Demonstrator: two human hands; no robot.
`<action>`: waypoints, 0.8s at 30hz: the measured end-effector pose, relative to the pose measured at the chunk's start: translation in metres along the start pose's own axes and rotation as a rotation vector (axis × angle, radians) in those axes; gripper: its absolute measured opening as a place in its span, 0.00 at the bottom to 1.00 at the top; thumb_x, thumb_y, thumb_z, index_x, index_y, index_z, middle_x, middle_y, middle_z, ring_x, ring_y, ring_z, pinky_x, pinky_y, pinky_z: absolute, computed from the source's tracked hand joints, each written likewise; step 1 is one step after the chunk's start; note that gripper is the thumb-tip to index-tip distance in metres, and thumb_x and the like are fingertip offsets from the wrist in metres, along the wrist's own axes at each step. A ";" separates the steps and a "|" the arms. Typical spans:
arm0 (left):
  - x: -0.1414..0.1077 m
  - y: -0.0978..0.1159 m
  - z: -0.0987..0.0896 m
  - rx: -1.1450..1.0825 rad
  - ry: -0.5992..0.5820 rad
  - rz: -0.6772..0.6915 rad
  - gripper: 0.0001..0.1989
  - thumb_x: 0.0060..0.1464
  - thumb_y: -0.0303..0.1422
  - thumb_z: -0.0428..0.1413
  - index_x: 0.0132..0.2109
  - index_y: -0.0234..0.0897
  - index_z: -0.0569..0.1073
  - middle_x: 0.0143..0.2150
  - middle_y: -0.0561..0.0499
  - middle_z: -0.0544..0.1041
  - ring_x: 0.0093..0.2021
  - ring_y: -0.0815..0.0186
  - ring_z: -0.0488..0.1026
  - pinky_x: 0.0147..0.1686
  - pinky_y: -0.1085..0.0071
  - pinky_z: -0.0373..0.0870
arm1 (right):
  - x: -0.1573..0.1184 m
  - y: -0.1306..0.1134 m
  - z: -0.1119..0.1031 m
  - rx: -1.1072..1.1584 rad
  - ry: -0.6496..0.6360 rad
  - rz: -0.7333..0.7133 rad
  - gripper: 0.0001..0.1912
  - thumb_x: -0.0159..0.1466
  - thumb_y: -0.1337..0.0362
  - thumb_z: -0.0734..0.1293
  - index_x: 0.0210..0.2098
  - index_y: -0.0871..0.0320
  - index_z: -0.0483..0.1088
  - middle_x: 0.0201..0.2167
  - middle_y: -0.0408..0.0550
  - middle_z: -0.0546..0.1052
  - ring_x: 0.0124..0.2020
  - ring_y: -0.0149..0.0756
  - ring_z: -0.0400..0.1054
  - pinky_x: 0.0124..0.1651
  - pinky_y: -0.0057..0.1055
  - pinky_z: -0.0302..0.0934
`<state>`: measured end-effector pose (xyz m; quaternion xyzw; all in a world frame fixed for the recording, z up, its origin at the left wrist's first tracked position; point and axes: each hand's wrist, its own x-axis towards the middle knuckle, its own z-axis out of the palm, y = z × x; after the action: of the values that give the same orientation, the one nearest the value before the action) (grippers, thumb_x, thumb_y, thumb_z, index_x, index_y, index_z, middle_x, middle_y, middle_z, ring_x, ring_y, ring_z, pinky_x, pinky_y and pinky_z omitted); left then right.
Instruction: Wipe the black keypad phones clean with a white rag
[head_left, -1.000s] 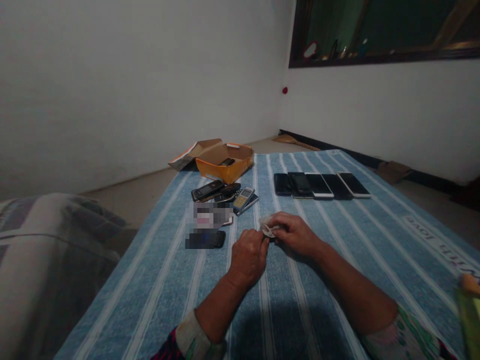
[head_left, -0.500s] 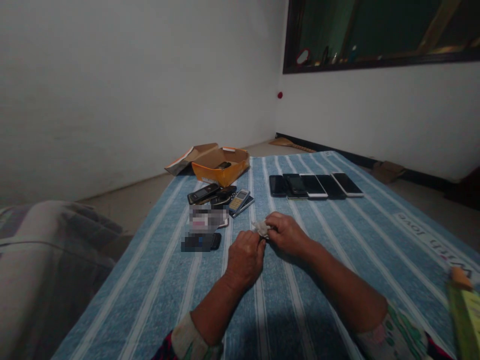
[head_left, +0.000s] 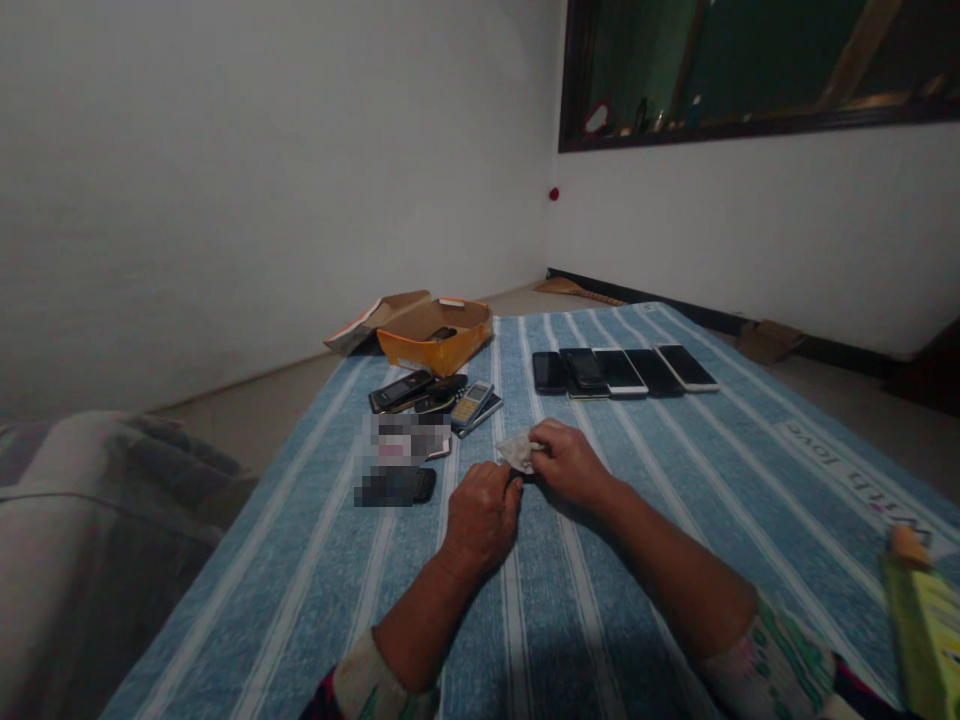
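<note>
My right hand (head_left: 571, 462) pinches a crumpled white tissue (head_left: 517, 453) over the striped blue cloth. Just left of it, my left hand (head_left: 484, 515) has its fingers curled round the end of a small dark object (head_left: 527, 476), mostly hidden between the hands; it looks like a phone. Beyond my left hand lies a loose group of old phones, among them a keypad phone (head_left: 472, 404) and a black phone (head_left: 402, 391). Farther off to the right, several smartphones lie side by side, with a white-edged one (head_left: 687, 367) at the end.
An open orange box (head_left: 435, 352) with a phone inside stands at the far left of the cloth (head_left: 645, 600). A green and yellow packet (head_left: 922, 630) is at the right edge. Grey fabric (head_left: 97, 560) lies at the left. Walls meet behind the table.
The tissue is spread a little wider, and the dark object shows more between my hands. My left hand has shifted slightly away from my right. The whole view has moved slightly.
</note>
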<state>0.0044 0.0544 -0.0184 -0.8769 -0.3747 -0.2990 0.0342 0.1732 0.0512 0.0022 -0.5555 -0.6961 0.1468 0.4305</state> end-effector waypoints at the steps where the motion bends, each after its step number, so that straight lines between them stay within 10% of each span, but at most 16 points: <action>1: 0.000 0.000 0.000 -0.001 0.002 0.000 0.09 0.60 0.29 0.49 0.33 0.35 0.70 0.28 0.48 0.73 0.31 0.62 0.70 0.32 0.68 0.66 | 0.001 0.000 0.000 0.017 0.030 0.047 0.10 0.51 0.78 0.61 0.25 0.59 0.71 0.26 0.43 0.71 0.30 0.32 0.65 0.35 0.27 0.57; 10: 0.000 0.002 -0.002 0.026 -0.026 -0.035 0.10 0.60 0.30 0.48 0.32 0.35 0.70 0.28 0.48 0.73 0.31 0.62 0.70 0.32 0.68 0.67 | -0.002 0.000 0.001 -0.049 0.289 -0.003 0.09 0.57 0.72 0.61 0.34 0.58 0.72 0.33 0.48 0.73 0.36 0.38 0.68 0.41 0.32 0.60; 15: -0.001 0.003 -0.002 -0.009 0.006 -0.052 0.09 0.61 0.29 0.47 0.45 0.34 0.70 0.31 0.48 0.75 0.33 0.62 0.71 0.34 0.68 0.68 | -0.011 -0.017 0.011 -0.085 0.150 -0.114 0.10 0.61 0.73 0.60 0.37 0.56 0.70 0.35 0.50 0.72 0.38 0.38 0.67 0.42 0.32 0.61; 24: -0.003 -0.001 0.004 -0.002 0.071 -0.022 0.10 0.58 0.25 0.45 0.33 0.36 0.69 0.28 0.48 0.74 0.30 0.62 0.70 0.31 0.68 0.67 | -0.011 -0.025 0.000 0.119 -0.159 -0.252 0.16 0.56 0.78 0.60 0.40 0.59 0.73 0.48 0.54 0.72 0.50 0.39 0.67 0.53 0.36 0.61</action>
<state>0.0040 0.0548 -0.0234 -0.8615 -0.3827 -0.3307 0.0435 0.1569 0.0324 0.0142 -0.4241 -0.7822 0.1760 0.4211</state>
